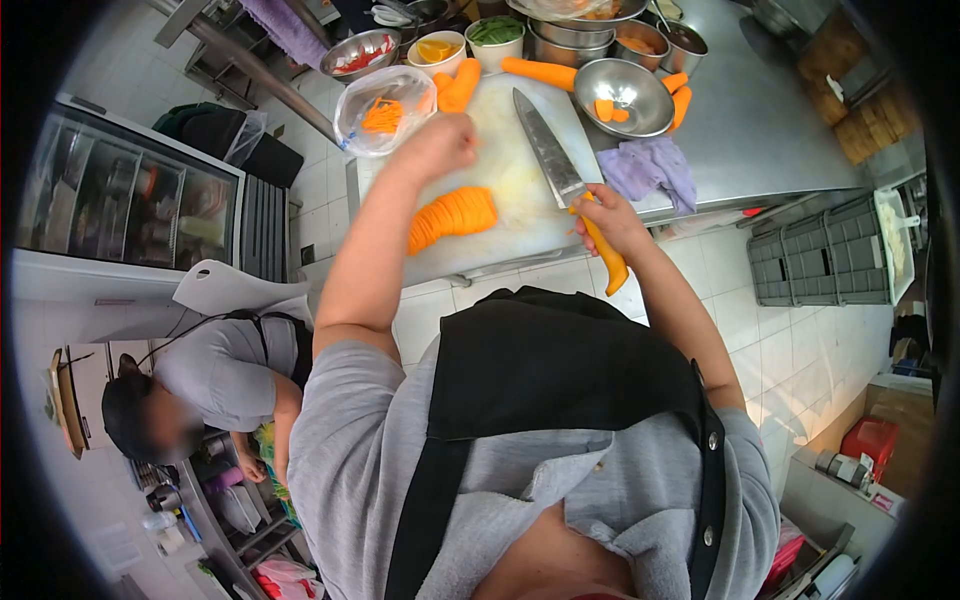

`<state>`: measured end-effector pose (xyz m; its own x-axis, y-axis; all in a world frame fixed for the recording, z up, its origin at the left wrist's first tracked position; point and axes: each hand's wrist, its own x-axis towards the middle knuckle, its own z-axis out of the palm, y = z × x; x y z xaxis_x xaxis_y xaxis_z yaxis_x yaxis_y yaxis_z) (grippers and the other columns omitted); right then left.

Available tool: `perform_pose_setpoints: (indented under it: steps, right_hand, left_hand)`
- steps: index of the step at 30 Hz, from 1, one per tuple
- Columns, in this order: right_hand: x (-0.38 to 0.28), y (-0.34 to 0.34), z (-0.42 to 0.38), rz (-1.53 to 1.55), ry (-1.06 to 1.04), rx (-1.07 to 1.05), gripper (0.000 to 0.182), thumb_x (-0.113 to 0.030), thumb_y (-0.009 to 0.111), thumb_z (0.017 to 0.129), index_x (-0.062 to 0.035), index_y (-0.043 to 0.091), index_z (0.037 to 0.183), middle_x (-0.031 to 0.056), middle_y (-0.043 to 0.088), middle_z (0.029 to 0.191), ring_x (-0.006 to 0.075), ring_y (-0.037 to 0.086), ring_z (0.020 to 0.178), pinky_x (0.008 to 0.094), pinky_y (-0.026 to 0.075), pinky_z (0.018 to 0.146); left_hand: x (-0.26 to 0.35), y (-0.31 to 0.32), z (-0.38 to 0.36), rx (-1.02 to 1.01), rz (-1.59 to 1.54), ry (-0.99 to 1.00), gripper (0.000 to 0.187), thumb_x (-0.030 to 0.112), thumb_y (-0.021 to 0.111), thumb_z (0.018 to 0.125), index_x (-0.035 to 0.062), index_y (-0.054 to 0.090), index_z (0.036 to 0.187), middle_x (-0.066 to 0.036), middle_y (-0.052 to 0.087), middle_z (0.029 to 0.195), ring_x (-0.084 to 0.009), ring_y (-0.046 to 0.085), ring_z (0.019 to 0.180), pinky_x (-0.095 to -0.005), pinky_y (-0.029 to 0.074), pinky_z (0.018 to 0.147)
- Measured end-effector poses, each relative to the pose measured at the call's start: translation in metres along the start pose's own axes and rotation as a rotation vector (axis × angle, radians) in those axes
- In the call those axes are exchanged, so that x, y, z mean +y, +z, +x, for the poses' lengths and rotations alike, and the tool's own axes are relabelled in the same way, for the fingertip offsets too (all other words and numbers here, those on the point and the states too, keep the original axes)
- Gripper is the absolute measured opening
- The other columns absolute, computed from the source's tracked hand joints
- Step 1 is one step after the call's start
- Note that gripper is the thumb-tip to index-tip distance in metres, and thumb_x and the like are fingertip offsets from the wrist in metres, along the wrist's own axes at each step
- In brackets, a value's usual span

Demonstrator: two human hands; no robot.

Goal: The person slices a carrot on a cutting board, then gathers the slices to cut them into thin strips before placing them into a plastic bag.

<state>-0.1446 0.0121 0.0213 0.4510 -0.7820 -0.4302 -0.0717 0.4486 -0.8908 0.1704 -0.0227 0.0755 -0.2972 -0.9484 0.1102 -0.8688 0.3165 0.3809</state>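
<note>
My right hand (612,222) is closed around the yellow handle of a large kitchen knife (548,148). Its blade points away from me over the right part of the white cutting board (510,225). Above the board's left side is my left hand (440,150), its fingers curled in; anything inside them is hidden. Sliced carrot (455,216) lies fanned out in a row on the board, nearer to me. Just beyond my left hand are peeled carrots (461,86) and a plastic-lined bowl (352,128) of carrot strips.
A metal bowl (650,92) with carrot pieces stands right of the board, near a purple cloth (648,172). Containers of green leaves (496,32) and orange pieces (437,48) line the back. Another person (225,365) bends over a counter at left.
</note>
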Motion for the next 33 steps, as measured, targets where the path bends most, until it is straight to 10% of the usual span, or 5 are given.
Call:
perform_pose_setpoints:
  steps: [2,10,19,33]
  right_hand:
    - [0.001,-0.001,0.001,0.005,0.010,-0.011,0.057,-0.026,0.065,0.089,0.0005,0.040,0.134,0.0082,0.058,0.072,0.0147,0.052,0.047,0.0302,0.043,0.042]
    - [0.000,0.001,-0.001,0.012,-0.006,0.019,0.044,-0.027,0.065,0.090,-0.0022,0.048,0.122,0.0077,0.058,0.071,0.0149,0.053,0.046,0.0302,0.043,0.041]
    - [0.000,-0.001,-0.001,0.014,-0.001,-0.004,0.037,-0.027,0.065,0.090,-0.0034,0.050,0.115,0.0064,0.059,0.070,0.0142,0.054,0.047,0.0296,0.044,0.041]
    - [-0.001,-0.002,0.000,-0.003,-0.013,-0.005,0.053,-0.027,0.065,0.090,-0.0003,0.042,0.130,0.0069,0.059,0.070,0.0148,0.054,0.048,0.0297,0.045,0.043]
  left_hand:
    - [-0.031,-0.034,-0.001,0.055,0.117,-0.270,0.018,0.013,0.066,0.074,0.0011,0.064,0.088,-0.017,0.068,0.084,-0.0255,0.067,0.079,-0.0381,0.053,0.071]
    - [-0.137,-0.041,0.006,0.220,0.287,-0.240,0.021,0.012,0.062,0.084,0.0065,0.070,0.103,-0.018,0.069,0.098,-0.0345,0.066,0.092,-0.0394,0.052,0.081]
    - [0.102,0.072,-0.041,0.000,-0.144,0.103,0.023,0.025,0.077,0.076,0.0083,0.068,0.088,-0.010,0.065,0.086,-0.0285,0.065,0.083,-0.0397,0.052,0.072]
    - [0.121,0.106,-0.044,0.068,0.014,0.001,0.006,0.015,0.068,0.076,0.0094,0.065,0.077,-0.010,0.065,0.081,-0.0291,0.064,0.081,-0.0398,0.052,0.071]
